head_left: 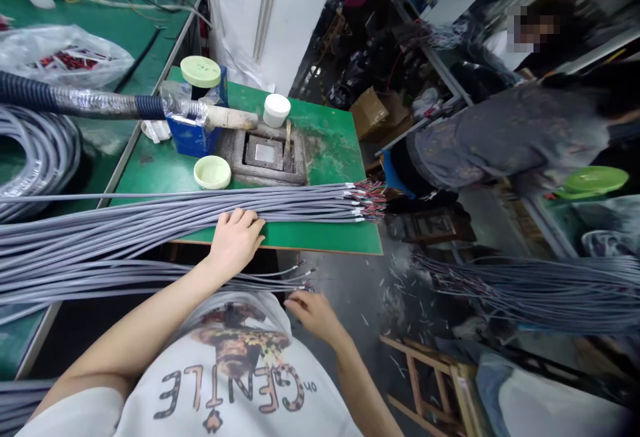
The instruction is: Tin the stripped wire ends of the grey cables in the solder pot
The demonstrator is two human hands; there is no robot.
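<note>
Nearest me, bottom ctr, is the wearer's printed white shirt (250, 357). Just above its right side I have the R hand (313, 314), off the table, thumb and fingertips close together right by the tips of the lower cables (125, 276); can't tell from this feed if it pinches one. L hand (235, 240), mid-frame, lies palm down over the main cable bundle (290, 204), fingers bent across the top. Def. touching, but I can't confirm a real clamp.

That bundle, the thing I'm working, runs from the left edge to right of ctr, its stripped ends (373, 200) fanned at the right edge of the green table (330, 137).

Step in hand, IMO: steadying and ordering cables, w/ the L hand as hold-down. Next move prob. calls for a light R-hand pick at the lower tips and even L pressure, so the ends lie level; snagging thin wires = main risk.

Beyond, upper ctr: pale dish (213, 172), square metal well (235, 174) w/ a stick (288, 144) in it, hose nozzle (233, 117) by a blue box (193, 137), white tub (277, 110). Farther, upper right: a co-worker (480, 137), blurry.
</note>
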